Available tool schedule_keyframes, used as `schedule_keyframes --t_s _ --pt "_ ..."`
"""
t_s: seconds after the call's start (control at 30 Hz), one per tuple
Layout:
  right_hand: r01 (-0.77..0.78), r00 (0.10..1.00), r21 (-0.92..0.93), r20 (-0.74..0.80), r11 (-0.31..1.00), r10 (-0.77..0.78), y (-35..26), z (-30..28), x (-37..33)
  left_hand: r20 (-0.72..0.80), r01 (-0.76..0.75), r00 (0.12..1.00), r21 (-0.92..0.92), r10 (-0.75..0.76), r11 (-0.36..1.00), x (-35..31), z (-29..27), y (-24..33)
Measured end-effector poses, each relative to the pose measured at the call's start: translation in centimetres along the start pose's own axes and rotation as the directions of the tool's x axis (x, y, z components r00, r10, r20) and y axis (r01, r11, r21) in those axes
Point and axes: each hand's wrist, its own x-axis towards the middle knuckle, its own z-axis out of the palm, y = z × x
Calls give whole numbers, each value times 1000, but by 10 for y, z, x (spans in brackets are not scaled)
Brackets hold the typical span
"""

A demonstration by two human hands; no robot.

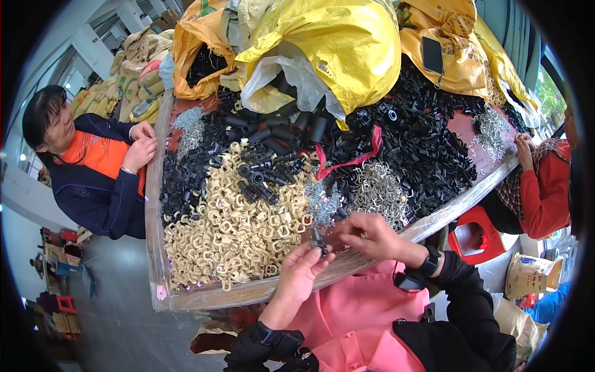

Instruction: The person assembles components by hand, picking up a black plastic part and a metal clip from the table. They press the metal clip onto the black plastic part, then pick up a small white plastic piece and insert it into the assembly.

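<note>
My left hand [302, 271] and my right hand [367, 234] meet over the near edge of a wooden work table [156, 248]. Both pinch one small black plastic part [319, 240] between their fingertips. Just beyond my hands lie a heap of cream plastic rings [232, 232], a small pile of thin metal springs [322, 204] and a pile of silver wire clips [379, 189]. Black tube-shaped parts [260, 177] lie on top of the cream heap.
A big mound of black plastic parts [427, 136] fills the table's far right. Yellow sacks [334, 43] lean at the back. One person [93, 167] sits at the left edge, another person's hand [525, 149] rests at the right. A red stool [474, 235] stands below.
</note>
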Motion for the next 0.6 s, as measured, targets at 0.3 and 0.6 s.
schedule_keyframes --t_s 0.3,0.6 --pt "277 961 -737 205 616 -187 35 46 76 -175 -155 976 -126 132 980 -7 -18 8" --pt "191 974 -100 144 976 -176 2 19 26 3 -14 1000 -406 17 914 3 -20 1"
